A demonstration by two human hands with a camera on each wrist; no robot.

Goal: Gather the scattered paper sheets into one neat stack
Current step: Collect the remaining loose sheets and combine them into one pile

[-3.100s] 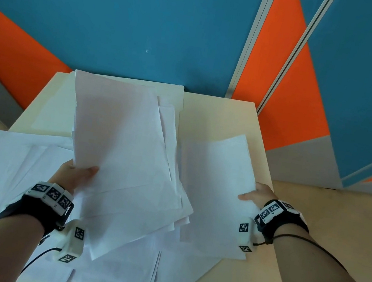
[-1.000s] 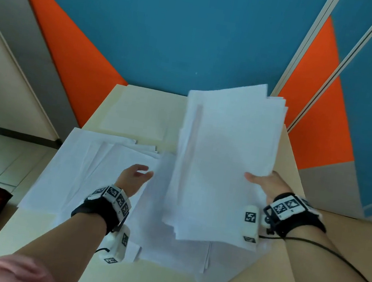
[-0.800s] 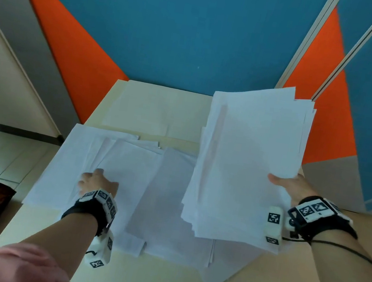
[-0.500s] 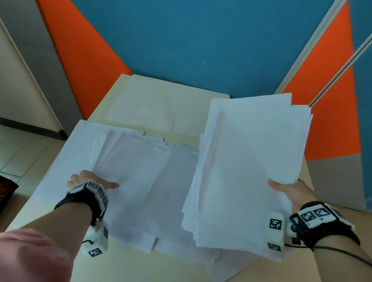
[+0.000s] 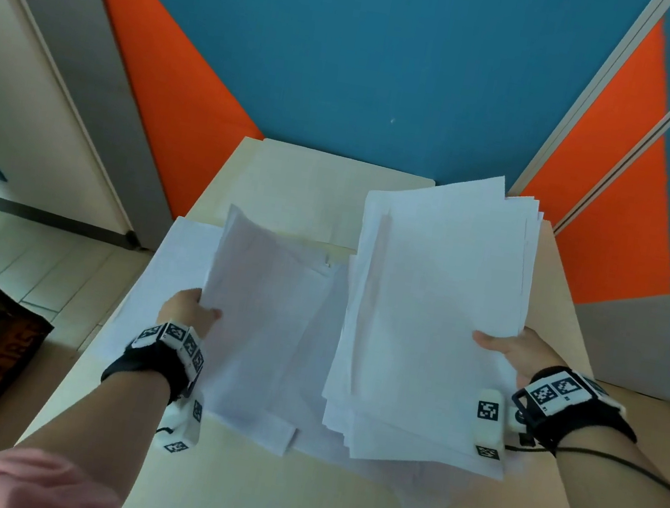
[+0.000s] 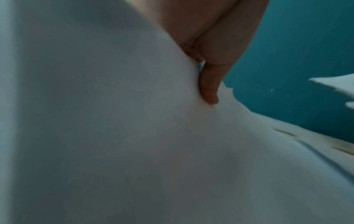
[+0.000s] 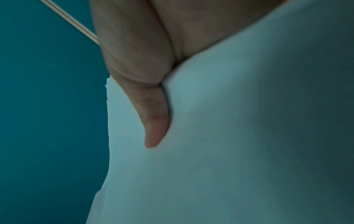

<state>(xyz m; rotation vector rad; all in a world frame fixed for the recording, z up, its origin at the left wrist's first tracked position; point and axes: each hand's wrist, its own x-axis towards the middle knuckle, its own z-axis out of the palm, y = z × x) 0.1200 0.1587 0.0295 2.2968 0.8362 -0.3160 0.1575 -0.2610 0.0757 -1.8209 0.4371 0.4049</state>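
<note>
Left grip (image 5: 189, 309) pinches lifted sheets (image 5: 263, 308) | right grip (image 5: 515, 352) pinches stack (image 5: 438, 314)

A thick bundle of white sheets (image 5: 438, 314) is lifted off the counter (image 5: 242, 498) on the right, tilted up, its edges fanned and uneven at the top and bottom. The right hand (image 5: 514, 354) pinches it at its right edge, thumb on top. To the left, a thinner sheaf (image 5: 262, 312) is raised and bowed, gripped at its left edge by the left hand (image 5: 188, 309). Beneath both, more loose sheets (image 5: 418, 495) lie overlapped and askew on the counter, one corner pointing toward the near edge.
</note>
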